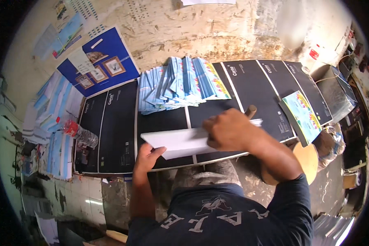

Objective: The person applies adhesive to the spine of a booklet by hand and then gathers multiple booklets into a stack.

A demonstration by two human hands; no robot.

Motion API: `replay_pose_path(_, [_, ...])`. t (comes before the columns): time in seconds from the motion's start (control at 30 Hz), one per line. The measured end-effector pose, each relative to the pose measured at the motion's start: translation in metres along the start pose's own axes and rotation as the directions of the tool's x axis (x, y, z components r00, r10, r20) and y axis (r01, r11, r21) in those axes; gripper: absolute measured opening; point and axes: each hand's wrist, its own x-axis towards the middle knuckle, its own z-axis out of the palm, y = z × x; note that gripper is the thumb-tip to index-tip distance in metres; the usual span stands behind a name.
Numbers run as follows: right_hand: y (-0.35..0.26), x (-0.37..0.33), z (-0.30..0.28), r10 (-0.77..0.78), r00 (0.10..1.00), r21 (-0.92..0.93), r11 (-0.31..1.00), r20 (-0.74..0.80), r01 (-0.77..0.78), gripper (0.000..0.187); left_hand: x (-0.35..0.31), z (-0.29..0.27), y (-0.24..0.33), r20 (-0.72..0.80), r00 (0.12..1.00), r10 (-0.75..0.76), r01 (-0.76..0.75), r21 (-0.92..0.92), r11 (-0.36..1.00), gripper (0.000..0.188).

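on a black-topped desk point(119, 135), a white sheet stack point(180, 142) is pinned flat for working: left hand point(147, 156) gripping its near corner, right hand point(229, 131) closed around a wooden-handled tool point(250, 110) pressed on top.

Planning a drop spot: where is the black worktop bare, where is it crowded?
Bare: black sheets between water bottle and white sheet; black sheets between fanned blue booklets and the lone booklet. Crowded: the centre, under both hands.

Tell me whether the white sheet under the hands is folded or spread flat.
Folded, it seems: the white sheet lies as a narrow strip, right hand pressing it down, left hand holding its near end.
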Motion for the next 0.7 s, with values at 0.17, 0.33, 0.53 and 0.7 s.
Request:
replay_pose_path(0.17, [-0.005,0.027,0.078,0.073,0.996,0.036,0.997,0.056,-0.075,0.032,-0.033,-0.017,-0.083,-0.178,0.977,-0.120,0.142,0.121,0.982,0.027])
replay_pose_path(0.33, [0.061,-0.042,0.100,0.352,0.923,0.616,0.765,-0.159,-0.186,0.049,-0.042,-0.015,-0.096,-0.266,0.951,-0.158,0.133,-0.110,0.985,0.036])
replay_pose_path(0.53, [0.035,-0.051,0.231,0.610,0.757,0.839,0.520,-0.235,-0.158,0.059,-0.033,0.007,-0.100,-0.236,0.960,-0.153,0.126,-0.123,0.984,0.053])
replay_pose_path(0.7, [0.041,-0.057,0.199,0.583,0.756,0.816,0.566,-0.298,-0.115,0.026,-0.029,0.012,-0.094,-0.317,0.947,-0.049,0.085,0.099,0.991,0.035])
